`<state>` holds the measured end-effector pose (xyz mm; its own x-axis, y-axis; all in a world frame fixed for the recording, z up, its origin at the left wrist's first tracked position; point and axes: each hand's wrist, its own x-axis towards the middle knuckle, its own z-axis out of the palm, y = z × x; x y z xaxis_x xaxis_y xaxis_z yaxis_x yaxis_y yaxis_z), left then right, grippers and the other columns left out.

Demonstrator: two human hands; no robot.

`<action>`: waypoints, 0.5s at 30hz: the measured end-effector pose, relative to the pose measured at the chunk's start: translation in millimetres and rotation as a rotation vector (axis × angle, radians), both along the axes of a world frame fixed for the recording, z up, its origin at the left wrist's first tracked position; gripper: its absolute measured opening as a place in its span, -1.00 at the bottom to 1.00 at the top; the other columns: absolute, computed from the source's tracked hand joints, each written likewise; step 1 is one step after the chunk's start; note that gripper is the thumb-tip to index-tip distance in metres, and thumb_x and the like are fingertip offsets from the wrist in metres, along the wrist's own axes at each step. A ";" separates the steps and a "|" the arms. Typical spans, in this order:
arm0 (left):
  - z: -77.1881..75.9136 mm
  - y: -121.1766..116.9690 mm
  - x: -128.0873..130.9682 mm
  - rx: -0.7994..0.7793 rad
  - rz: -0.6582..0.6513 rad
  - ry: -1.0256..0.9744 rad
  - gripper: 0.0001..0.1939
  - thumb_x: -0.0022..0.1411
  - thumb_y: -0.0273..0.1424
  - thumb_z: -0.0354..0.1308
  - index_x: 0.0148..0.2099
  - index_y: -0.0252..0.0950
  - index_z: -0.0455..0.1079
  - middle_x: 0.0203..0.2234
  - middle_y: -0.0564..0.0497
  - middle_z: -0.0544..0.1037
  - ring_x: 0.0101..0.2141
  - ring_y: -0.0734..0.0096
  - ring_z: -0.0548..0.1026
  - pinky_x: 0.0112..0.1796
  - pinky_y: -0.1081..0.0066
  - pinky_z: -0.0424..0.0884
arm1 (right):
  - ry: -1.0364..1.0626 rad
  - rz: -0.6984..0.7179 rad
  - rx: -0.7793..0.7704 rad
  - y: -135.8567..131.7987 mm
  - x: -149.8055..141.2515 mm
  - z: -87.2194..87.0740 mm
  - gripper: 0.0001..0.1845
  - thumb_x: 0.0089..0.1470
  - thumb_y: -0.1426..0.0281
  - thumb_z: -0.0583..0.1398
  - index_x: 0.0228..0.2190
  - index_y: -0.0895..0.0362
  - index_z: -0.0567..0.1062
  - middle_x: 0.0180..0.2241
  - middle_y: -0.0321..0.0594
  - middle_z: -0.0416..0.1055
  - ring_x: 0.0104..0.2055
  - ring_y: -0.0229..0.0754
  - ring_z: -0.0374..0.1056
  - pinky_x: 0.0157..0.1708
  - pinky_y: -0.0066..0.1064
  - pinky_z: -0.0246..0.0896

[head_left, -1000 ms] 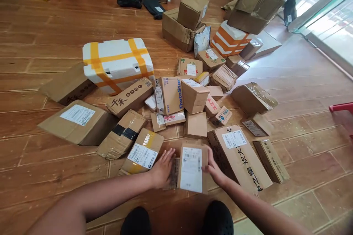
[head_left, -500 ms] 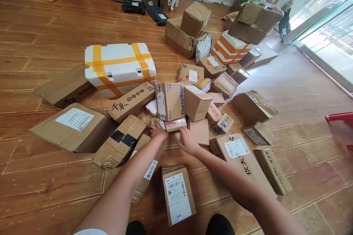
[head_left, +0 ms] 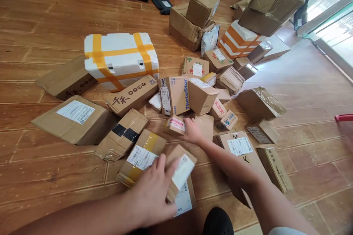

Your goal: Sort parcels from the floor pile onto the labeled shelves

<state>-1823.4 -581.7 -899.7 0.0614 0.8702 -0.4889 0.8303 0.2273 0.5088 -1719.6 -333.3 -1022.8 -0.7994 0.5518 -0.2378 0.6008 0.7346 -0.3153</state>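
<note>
My left hand [head_left: 154, 187] grips a small cardboard box [head_left: 184, 167] with a white label, tilted and slightly blurred. It hangs over a larger labelled box [head_left: 186, 200] on the floor near my feet, partly covering it. Farther ahead, my right hand [head_left: 192, 130] has its fingers on the right end of a small box with a red-and-white label [head_left: 175, 125]. Behind that stands the ThetaStar box [head_left: 176, 95], with a plain brown box [head_left: 202, 97] at its side. A box with yellow tape [head_left: 145, 154] lies just beyond my left hand.
A white foam box with yellow tape [head_left: 121, 57] stands at back left. Many cartons lie around on the wooden floor [head_left: 68, 183]. A long box with a white label [head_left: 242, 154] sits right of my right arm. Stacked boxes [head_left: 271, 9] rise at back right.
My left hand has come back toward me and left, now with a small box in it. My right hand has stayed at the red-and-white labelled box, which has turned and shifted.
</note>
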 end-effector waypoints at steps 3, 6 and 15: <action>-38.3 -22.7 21.8 0.158 -0.281 -0.102 -0.21 0.06 -0.21 0.24 0.32 -0.24 0.14 0.17 -0.31 0.29 0.12 -0.26 0.31 0.09 -0.22 0.31 | 0.149 -0.168 -0.468 -4.8 40.1 44.6 -0.11 -0.21 0.00 0.40 0.06 0.17 0.30 -0.02 -0.02 0.40 0.00 0.07 0.31 0.05 -0.10 0.23; -85.4 -21.4 14.2 0.332 -0.548 -0.343 -0.32 0.07 -0.52 0.13 0.26 -0.21 0.15 0.27 -0.13 0.27 0.27 0.03 0.18 0.30 -0.05 0.08 | 0.229 -0.182 -1.068 -8.4 84.0 84.3 -0.24 -0.08 0.04 0.34 0.09 0.11 0.33 -0.01 -0.12 0.42 0.05 0.00 0.34 0.05 -0.18 0.25; -121.1 -53.8 -1.4 1.053 -0.052 -0.339 -0.28 0.19 -0.38 0.06 0.37 -0.11 -0.04 0.38 -0.01 -0.05 0.33 0.15 -0.02 0.37 -0.05 -0.13 | -0.051 0.181 -0.989 -88.7 120.0 98.9 -0.17 -0.19 -0.04 0.39 0.03 0.14 0.41 -0.17 -0.16 0.46 -0.20 -0.11 0.36 -0.26 -0.38 0.27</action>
